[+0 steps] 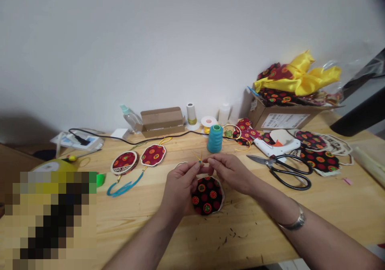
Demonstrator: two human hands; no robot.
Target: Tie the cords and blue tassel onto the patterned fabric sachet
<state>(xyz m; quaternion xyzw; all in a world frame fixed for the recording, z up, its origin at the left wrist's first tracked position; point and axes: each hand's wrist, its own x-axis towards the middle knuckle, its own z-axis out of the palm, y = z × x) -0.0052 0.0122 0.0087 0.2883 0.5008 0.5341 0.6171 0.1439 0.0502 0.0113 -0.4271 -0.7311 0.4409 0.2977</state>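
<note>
Low over the front of the wooden table, my left hand point(183, 183) pinches a thin yellow cord point(198, 156) between thumb and finger; its loose ends stick up. My right hand point(233, 173) is closed at the same spot, fingertips pressed together near the cord, and I cannot make out what is in them. Just below the fingers is a scalloped black fabric disc point(208, 196) with red and orange flowers and a pale edge, partly behind my left hand. A teal thread cone point(214, 139) stands right behind my hands.
Black-handled scissors point(285, 167) and a white glue gun point(276, 147) lie at right, beside patterned fabric pieces point(320, 159). Two tasselled ornaments point(153, 155) lie at left. A cardboard box point(279, 115) of fabric stands at back right; a black cable point(129, 141) crosses the back.
</note>
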